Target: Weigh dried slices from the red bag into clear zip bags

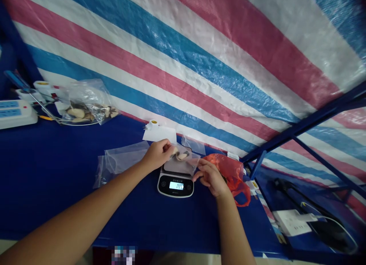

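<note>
A small digital scale [175, 185] with a lit display stands on the blue table. Over its plate lies a clear plastic bag [192, 163] holding a few pale and dark dried slices [182, 155]. My left hand [158, 153] is closed at the bag's upper left, its fingertips pinching at a slice or the bag film there; which of them is hard to tell. My right hand [211, 176] has its fingers apart, beside the bag's right edge and the scale's right corner, with its fingertips touching or very near the bag.
Flat clear bags [122, 158] lie left of the scale. A red plastic bag [233, 171] sits at the right. Further left are a filled clear bag [88, 105] and a power strip [17, 114]. A blue metal frame [303, 112] crosses the right.
</note>
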`<state>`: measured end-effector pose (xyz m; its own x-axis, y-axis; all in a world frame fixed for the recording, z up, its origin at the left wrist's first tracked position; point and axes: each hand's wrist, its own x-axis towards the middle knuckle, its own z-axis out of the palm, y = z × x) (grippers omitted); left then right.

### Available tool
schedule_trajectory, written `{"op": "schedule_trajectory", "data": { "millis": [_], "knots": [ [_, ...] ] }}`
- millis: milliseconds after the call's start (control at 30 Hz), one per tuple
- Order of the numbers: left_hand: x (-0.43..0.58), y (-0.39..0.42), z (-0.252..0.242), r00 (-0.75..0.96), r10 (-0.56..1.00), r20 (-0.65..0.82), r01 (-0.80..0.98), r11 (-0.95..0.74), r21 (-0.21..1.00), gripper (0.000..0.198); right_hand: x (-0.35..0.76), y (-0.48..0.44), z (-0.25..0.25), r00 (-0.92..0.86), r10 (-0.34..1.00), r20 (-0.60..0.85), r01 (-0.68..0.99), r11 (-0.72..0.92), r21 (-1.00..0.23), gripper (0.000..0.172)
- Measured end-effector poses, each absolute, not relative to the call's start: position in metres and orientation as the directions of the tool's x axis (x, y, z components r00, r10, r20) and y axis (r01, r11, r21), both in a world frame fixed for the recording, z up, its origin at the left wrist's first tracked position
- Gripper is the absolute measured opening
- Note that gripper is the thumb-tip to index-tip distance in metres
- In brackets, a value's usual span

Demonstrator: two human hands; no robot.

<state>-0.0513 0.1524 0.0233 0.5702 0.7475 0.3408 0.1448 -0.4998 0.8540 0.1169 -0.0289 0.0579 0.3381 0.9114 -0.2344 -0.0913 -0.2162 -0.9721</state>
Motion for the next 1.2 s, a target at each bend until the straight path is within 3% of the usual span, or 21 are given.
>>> {"op": "schedule_trajectory", "data": {
  "millis": [67, 133, 167, 233, 333, 400, 533, 833, 1100, 1200],
  "knots": [
    [-0.052, 0.155, 0.023, 0.545, 0.768, 0.337, 0.14, -0.48, 0.866, 0.027, 0.129, -0.036, 0.057, 0.528, 0.835, -0.155, 0.017, -0.193, -0.981, 0.033],
    [-0.053, 0.16, 0.022, 0.498, 0.799, 0.339, 0.143, -0.461, 0.876, 0.027, 0.145, -0.046, 0.057, 0.726, 0.687, 0.023, 0.252, -0.235, -0.939, 0.033],
    [-0.054, 0.162, 0.021, 0.473, 0.813, 0.339, 0.146, -0.451, 0.881, 0.026, 0.153, -0.052, 0.056, 0.783, 0.61, 0.125, 0.387, -0.319, -0.865, 0.034],
    [-0.055, 0.167, 0.02, 0.432, 0.836, 0.338, 0.151, -0.437, 0.887, 0.026, 0.168, -0.064, 0.056, 0.818, 0.515, 0.257, 0.551, -0.573, -0.607, 0.035],
    [-0.056, 0.171, 0.019, 0.393, 0.856, 0.335, 0.165, -0.425, 0.89, 0.026, 0.182, -0.077, 0.053, 0.84, 0.482, 0.249, 0.535, -0.812, -0.232, 0.044],
    [-0.056, 0.172, 0.019, 0.382, 0.862, 0.334, 0.171, -0.421, 0.891, 0.025, 0.188, -0.081, 0.048, 0.851, 0.498, 0.169, 0.521, -0.841, -0.145, 0.052],
    [-0.055, 0.173, 0.019, 0.378, 0.861, 0.339, 0.158, -0.421, 0.893, 0.025, 0.199, -0.084, 0.036, 0.779, 0.627, 0.024, 0.62, -0.763, -0.181, 0.04],
    [-0.056, 0.174, 0.021, 0.359, 0.871, 0.336, 0.153, -0.41, 0.899, 0.025, 0.209, -0.087, 0.035, 0.776, 0.619, 0.119, 0.613, -0.698, -0.371, 0.023],
    [-0.057, 0.175, 0.021, 0.349, 0.875, 0.335, 0.168, -0.41, 0.897, 0.025, 0.203, -0.084, 0.043, 0.794, 0.505, 0.338, 0.607, -0.677, -0.415, 0.045],
    [-0.057, 0.176, 0.019, 0.337, 0.878, 0.339, 0.164, -0.409, 0.898, 0.025, 0.2, -0.082, 0.046, 0.776, 0.474, 0.416, 0.631, -0.588, -0.506, 0.046]
  ]
}}
